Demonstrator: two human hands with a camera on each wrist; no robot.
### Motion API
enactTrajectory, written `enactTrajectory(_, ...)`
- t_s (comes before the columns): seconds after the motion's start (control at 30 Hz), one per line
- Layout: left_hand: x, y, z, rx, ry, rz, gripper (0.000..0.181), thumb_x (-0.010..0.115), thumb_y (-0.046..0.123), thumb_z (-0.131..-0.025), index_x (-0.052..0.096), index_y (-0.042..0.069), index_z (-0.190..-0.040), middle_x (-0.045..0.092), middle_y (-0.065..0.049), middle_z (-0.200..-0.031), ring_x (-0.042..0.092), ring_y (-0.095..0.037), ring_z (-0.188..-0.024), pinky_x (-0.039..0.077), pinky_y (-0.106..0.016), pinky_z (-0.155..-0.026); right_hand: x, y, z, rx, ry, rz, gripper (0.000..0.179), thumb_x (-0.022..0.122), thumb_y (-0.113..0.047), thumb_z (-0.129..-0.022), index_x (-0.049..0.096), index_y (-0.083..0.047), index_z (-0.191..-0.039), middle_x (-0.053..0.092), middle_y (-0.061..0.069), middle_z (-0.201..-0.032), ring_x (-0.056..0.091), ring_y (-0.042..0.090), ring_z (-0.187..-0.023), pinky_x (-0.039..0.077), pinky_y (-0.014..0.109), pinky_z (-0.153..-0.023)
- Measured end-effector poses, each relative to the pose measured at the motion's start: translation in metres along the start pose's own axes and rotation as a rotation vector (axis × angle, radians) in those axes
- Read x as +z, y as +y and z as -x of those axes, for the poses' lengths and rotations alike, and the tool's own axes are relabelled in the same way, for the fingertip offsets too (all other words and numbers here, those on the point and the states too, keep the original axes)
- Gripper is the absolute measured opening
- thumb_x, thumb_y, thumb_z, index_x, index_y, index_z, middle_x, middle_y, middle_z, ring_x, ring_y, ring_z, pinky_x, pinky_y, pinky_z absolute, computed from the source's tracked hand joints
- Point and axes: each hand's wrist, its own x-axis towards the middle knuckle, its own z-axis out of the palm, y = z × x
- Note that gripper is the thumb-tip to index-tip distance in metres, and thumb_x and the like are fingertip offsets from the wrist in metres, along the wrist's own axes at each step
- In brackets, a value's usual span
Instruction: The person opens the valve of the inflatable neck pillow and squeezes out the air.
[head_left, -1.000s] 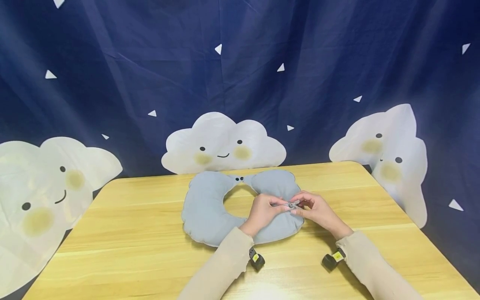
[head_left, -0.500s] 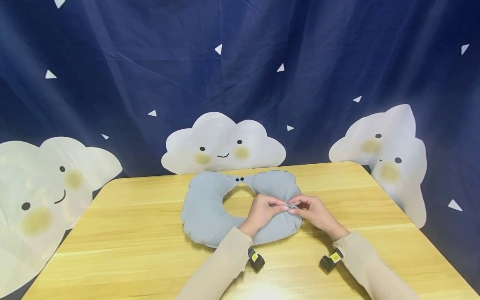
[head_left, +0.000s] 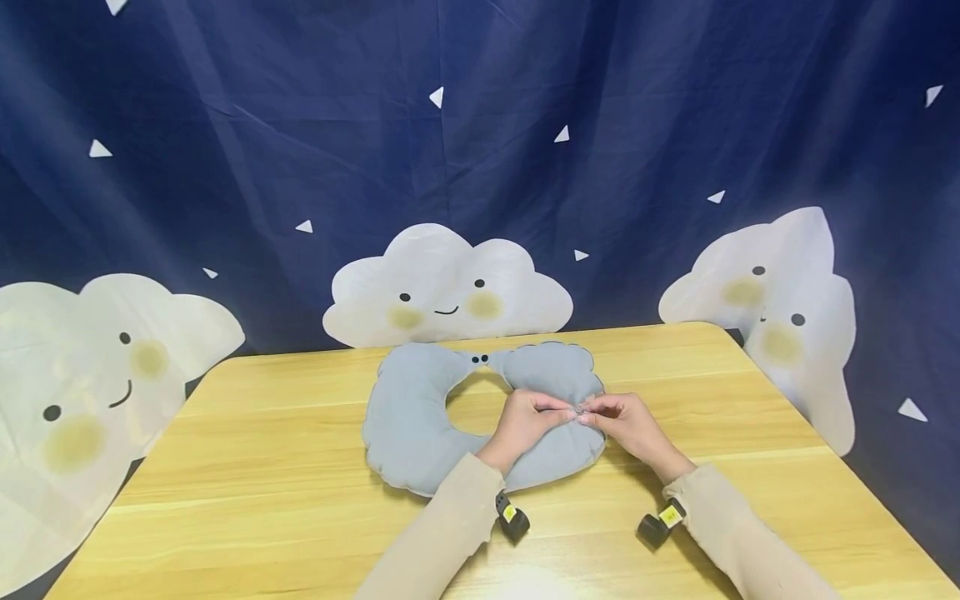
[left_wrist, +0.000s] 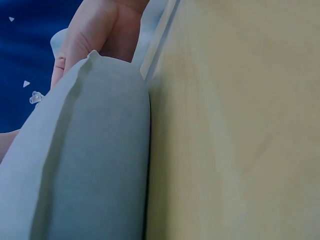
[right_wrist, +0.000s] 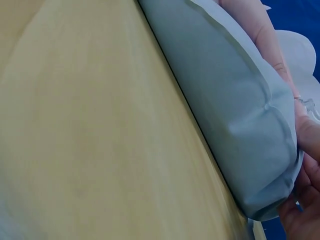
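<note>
A puffed-up grey inflatable neck pillow (head_left: 412, 425) lies flat on the table, its two ends joined at the far side by two dark snaps (head_left: 480, 359). On its right lobe sits a small clear plastic air valve (left_wrist: 36, 97), mostly covered by fingers in the head view. My left hand (head_left: 528, 421) pinches the valve's base from the left between thumb and forefinger. From the right, my right hand (head_left: 628, 423) pinches the valve's clear upper part, its fingertips meeting those of the left. Whether the valve's stopper is seated is hidden.
The wooden table (head_left: 247, 467) extends around the pillow on all sides. Behind it hangs a dark blue curtain (head_left: 510, 183) with white clouds. A black wrist camera (head_left: 513, 523) sits under the left cuff, another camera (head_left: 660, 525) under the right.
My right hand has shifted slightly left and down, closing up against the left fingertips. The clear valve, showing between the hands before, is now mostly covered. The left hand has hardly moved.
</note>
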Motion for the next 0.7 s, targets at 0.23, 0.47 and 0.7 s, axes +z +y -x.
enactTrajectory(0.23, 0.001, -0.007, -0.001, 0.010, -0.008, 0.020, 0.012, 0.078, 0.017, -0.078, 0.077, 0.008, -0.084, 0.073, 0.001, -0.080, 0.066, -0.003, -0.078, 0.052, -0.019, -0.074, 0.000, -0.014, 0.002, 0.029, -0.032, -0.020, 0.010, 0.069, 0.003, -0.081, 0.069, 0.008, -0.089, 0.068, 0.020, -0.083, 0.060, 0.005, -0.073, 0.050, 0.018, -0.063)
enactTrajectory(0.47, 0.001, -0.010, 0.000, -0.045, -0.013, 0.060, 0.011, 0.078, 0.017, -0.076, 0.077, 0.008, -0.083, 0.073, 0.001, -0.080, 0.066, -0.004, -0.078, 0.052, -0.020, -0.074, 0.003, -0.016, 0.002, 0.035, -0.025, -0.017, 0.008, 0.069, 0.004, -0.081, 0.069, 0.009, -0.087, 0.068, 0.019, -0.081, 0.059, 0.006, -0.072, 0.049, 0.019, -0.063)
enactTrajectory(0.7, 0.001, -0.011, 0.002, -0.075, -0.019, 0.087, 0.011, 0.078, 0.016, -0.077, 0.077, 0.008, -0.084, 0.073, 0.000, -0.081, 0.066, -0.006, -0.080, 0.052, -0.021, -0.076, 0.007, -0.001, 0.001, -0.012, 0.007, -0.017, 0.009, 0.069, 0.005, -0.080, 0.070, 0.009, -0.088, 0.069, 0.020, -0.081, 0.061, 0.005, -0.072, 0.051, 0.019, -0.064)
